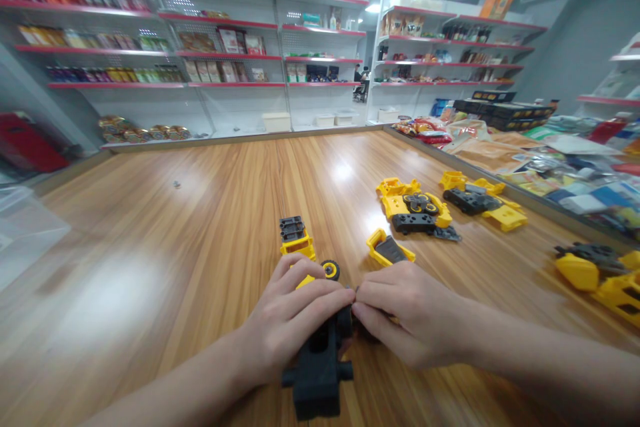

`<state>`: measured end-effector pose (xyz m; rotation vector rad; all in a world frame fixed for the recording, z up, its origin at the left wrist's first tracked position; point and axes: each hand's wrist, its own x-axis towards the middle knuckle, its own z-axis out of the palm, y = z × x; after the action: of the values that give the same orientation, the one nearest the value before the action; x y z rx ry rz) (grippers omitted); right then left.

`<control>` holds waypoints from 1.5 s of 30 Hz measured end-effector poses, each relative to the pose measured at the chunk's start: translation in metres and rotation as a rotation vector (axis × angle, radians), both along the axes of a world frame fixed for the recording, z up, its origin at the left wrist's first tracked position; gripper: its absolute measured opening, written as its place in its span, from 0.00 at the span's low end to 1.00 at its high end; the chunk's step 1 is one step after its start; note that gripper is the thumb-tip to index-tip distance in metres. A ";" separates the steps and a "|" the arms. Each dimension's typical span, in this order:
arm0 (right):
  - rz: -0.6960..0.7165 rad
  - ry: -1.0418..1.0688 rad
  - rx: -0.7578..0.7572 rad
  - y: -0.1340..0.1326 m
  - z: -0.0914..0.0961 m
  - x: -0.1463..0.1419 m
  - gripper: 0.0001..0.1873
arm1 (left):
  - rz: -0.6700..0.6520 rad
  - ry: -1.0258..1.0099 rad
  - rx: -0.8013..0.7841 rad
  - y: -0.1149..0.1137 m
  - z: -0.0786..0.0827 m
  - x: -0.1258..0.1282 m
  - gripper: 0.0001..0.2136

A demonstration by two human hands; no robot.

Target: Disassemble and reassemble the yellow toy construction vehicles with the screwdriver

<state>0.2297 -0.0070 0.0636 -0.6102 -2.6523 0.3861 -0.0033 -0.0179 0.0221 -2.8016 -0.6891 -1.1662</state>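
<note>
My left hand (295, 310) is wrapped over a black toy truck chassis (317, 373), whose near end points toward me. The fingers of my right hand (400, 310) are pinched together at the chassis's right side; what lies between them is hidden. A black wheel with a yellow rim (330, 270) shows just beyond my left fingertips. Past that hand sits a yellow toy truck part with a black piece (295, 233). Beyond my right hand lies a yellow and dark grey dump bed (390, 248) on the wooden table (225, 187).
Toy parts in yellow and black (415, 207) lie at the right, with another group (483, 200) behind and more pieces (600, 273) at the right edge. A clear plastic bin (30, 233) stands at the left. Packaged goods (500, 147) lie beyond the raised right edge.
</note>
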 end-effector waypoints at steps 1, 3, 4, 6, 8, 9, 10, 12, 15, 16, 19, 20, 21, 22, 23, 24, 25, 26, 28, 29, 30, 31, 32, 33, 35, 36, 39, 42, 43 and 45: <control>0.003 0.005 0.001 0.000 0.000 0.000 0.11 | -0.005 0.006 0.008 0.000 0.001 0.000 0.23; 0.009 0.014 -0.008 -0.001 0.000 0.001 0.08 | -0.002 0.002 0.019 -0.001 0.002 0.001 0.23; 0.011 0.016 -0.011 -0.001 0.000 0.002 0.06 | 0.002 -0.004 0.021 -0.001 0.003 0.001 0.23; 0.016 0.010 -0.005 -0.001 -0.001 0.002 0.05 | 0.007 -0.013 0.020 -0.001 0.003 0.001 0.23; 0.013 -0.009 0.013 -0.001 -0.002 0.002 0.06 | 0.009 -0.010 0.013 -0.001 0.003 0.001 0.23; 0.011 -0.021 0.022 -0.001 -0.002 0.001 0.07 | 0.009 -0.009 0.009 -0.001 0.003 0.001 0.23; 0.009 -0.033 0.029 0.000 -0.002 0.001 0.08 | 0.013 -0.009 0.003 0.000 0.003 0.001 0.23; 0.011 -0.054 0.034 0.000 -0.002 0.001 0.09 | 0.018 -0.017 0.002 0.000 0.003 0.001 0.23; 0.034 -0.069 0.007 0.000 -0.001 0.001 0.11 | 0.016 -0.021 0.008 0.000 0.004 0.002 0.23; 0.039 -0.071 -0.006 0.000 -0.001 0.001 0.11 | 0.015 -0.019 0.008 -0.001 0.004 0.002 0.23; 0.030 -0.064 -0.020 0.000 -0.001 0.001 0.09 | 0.015 -0.015 0.011 -0.001 0.005 0.001 0.23; 0.016 -0.058 -0.017 0.000 -0.001 0.001 0.08 | 0.018 -0.014 0.014 -0.001 0.005 0.001 0.23; 0.002 -0.048 -0.012 0.000 -0.001 0.001 0.07 | 0.020 -0.015 0.018 -0.001 0.005 0.001 0.23; -0.009 -0.038 -0.005 0.000 -0.001 0.001 0.06 | 0.021 -0.015 0.021 -0.001 0.005 0.001 0.23; -0.016 -0.028 0.001 0.000 -0.001 0.001 0.06 | 0.023 -0.016 0.022 -0.001 0.004 0.001 0.23; -0.015 -0.020 0.009 0.000 -0.001 0.001 0.06 | 0.024 -0.015 0.022 -0.001 0.004 0.001 0.23; -0.009 -0.014 0.017 0.000 -0.001 0.001 0.06 | 0.024 -0.011 0.019 -0.001 0.003 0.000 0.23; 0.000 -0.010 0.028 0.000 -0.001 0.001 0.06 | 0.026 -0.011 0.013 -0.001 0.003 0.000 0.23; 0.020 -0.013 0.045 0.000 -0.001 0.001 0.07 | 0.030 -0.003 -0.003 -0.001 0.002 -0.001 0.22; 0.026 -0.019 0.055 0.000 -0.001 0.001 0.08 | 0.032 -0.001 -0.010 -0.001 0.001 -0.001 0.22; 0.027 -0.026 0.064 0.001 0.000 0.001 0.08 | 0.034 0.002 -0.016 -0.001 0.001 -0.002 0.22; 0.026 -0.034 0.071 0.001 -0.001 0.001 0.08 | 0.034 0.002 -0.018 -0.001 0.000 -0.002 0.22; 0.026 -0.042 0.076 0.001 -0.001 0.001 0.08 | 0.033 0.003 -0.018 -0.001 0.000 -0.002 0.22; 0.026 -0.049 0.079 0.001 -0.001 0.001 0.08 | 0.031 0.003 -0.015 -0.001 0.000 -0.002 0.22; 0.031 -0.060 0.076 0.002 -0.001 0.001 0.08 | 0.029 -0.001 -0.008 -0.001 0.000 -0.001 0.21; 0.033 -0.063 0.074 0.002 -0.002 0.001 0.08 | 0.028 0.000 -0.009 -0.001 0.001 -0.001 0.22; 0.032 -0.066 0.065 0.001 -0.002 0.001 0.08 | 0.022 0.004 -0.016 -0.001 0.001 -0.001 0.22; 0.035 -0.065 0.044 0.000 -0.002 0.000 0.08 | 0.014 0.008 -0.015 -0.001 0.002 0.000 0.22; 0.037 -0.063 0.035 0.001 -0.002 0.000 0.08 | 0.013 0.005 -0.009 -0.001 0.002 0.000 0.22; 0.040 -0.059 0.015 0.001 -0.002 0.000 0.08 | 0.012 0.000 -0.001 -0.001 0.002 0.000 0.23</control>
<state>0.2296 -0.0060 0.0621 -0.5731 -2.7245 0.3643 -0.0029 -0.0186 0.0239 -2.7940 -0.7052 -1.1641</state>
